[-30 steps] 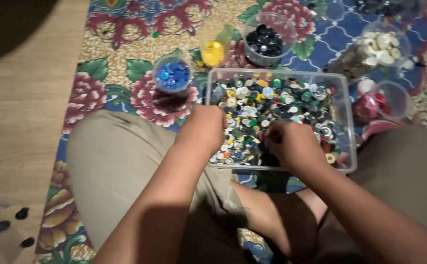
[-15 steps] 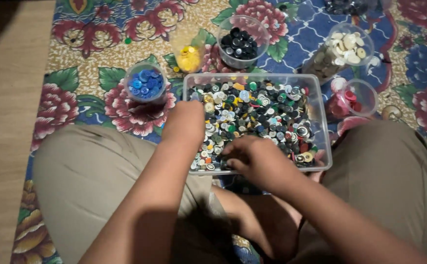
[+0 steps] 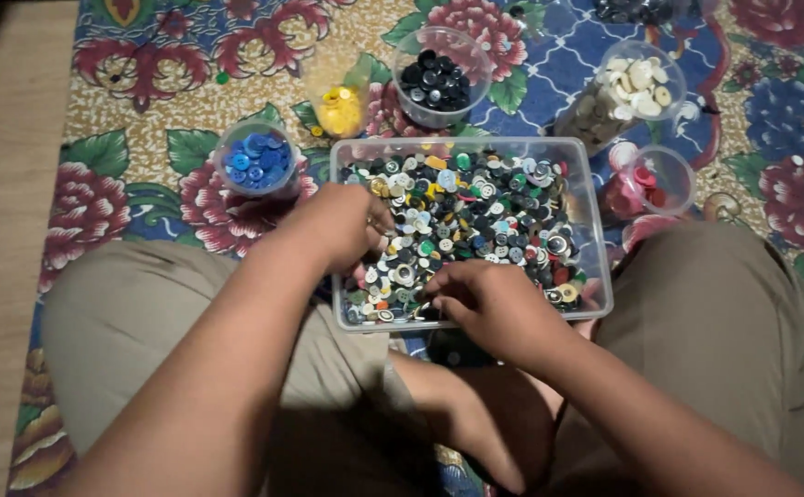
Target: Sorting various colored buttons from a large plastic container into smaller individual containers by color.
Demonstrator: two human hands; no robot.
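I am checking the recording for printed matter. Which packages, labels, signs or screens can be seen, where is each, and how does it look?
No labels, signs or screens show.
Only plain containers: a clear rectangular tub of mixed buttons under both hands.
Behind it, clear round cups of blue, yellow, black, cream and red buttons.

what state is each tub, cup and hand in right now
clear tub: open, full of mixed buttons
blue button cup: upright, part filled
yellow button cup: upright, part filled
black button cup: upright, part filled
left hand: in the tub, grip unclear
right hand: in the tub, grip unclear
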